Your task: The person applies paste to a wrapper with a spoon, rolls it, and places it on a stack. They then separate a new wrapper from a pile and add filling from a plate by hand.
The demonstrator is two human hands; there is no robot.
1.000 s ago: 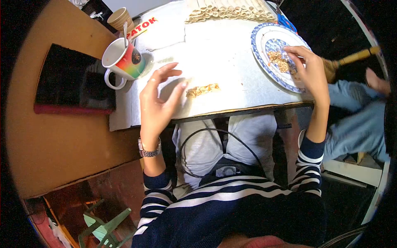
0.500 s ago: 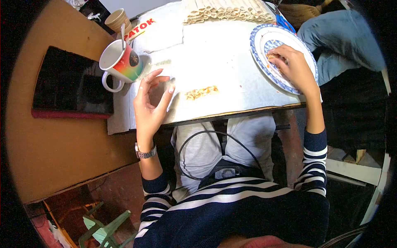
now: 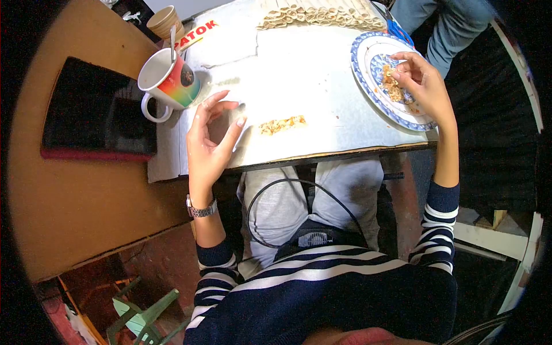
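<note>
Since half a second ago, the right hand has lifted off and shifted toward the far right of the blue-and-white patterned round plate, baring more of the golden-brown crumbly heap in it; a seated person's blue-jeaned leg behind has also moved. The right grip is narrow, thumb near the fingertips, beside the heap; whether crumbs are pinched there I cannot tell.

The left hand has a wide grip, thumb and fingers curved well apart, with nothing visible between them. Right of it, a short strip of golden-brown crumbs lies on the white-covered worktop, near its front edge. Beyond the left hand stands a red-to-green white-lined mug with a metal handle in it. Pale rolled tubes lie stacked at the far side, blue-handled scissors beside them.
</note>
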